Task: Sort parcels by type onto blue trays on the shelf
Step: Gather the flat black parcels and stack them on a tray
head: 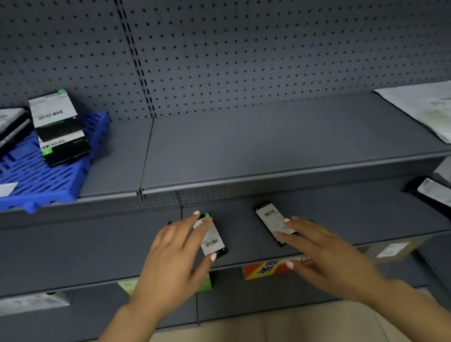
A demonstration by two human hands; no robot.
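Hands over two small black boxes on the middle shelf.
Left hand (173,260) with spread fingers touches left box (212,238); right hand (320,247), fingers straight, touches right box (272,220). Blue tray (46,181) far left above.

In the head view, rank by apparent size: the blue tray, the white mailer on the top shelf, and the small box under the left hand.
1. blue tray, partly cut off
2. white mailer, also cut off; close to the tray, so unsure
3. small box under the left hand, clearly smallest
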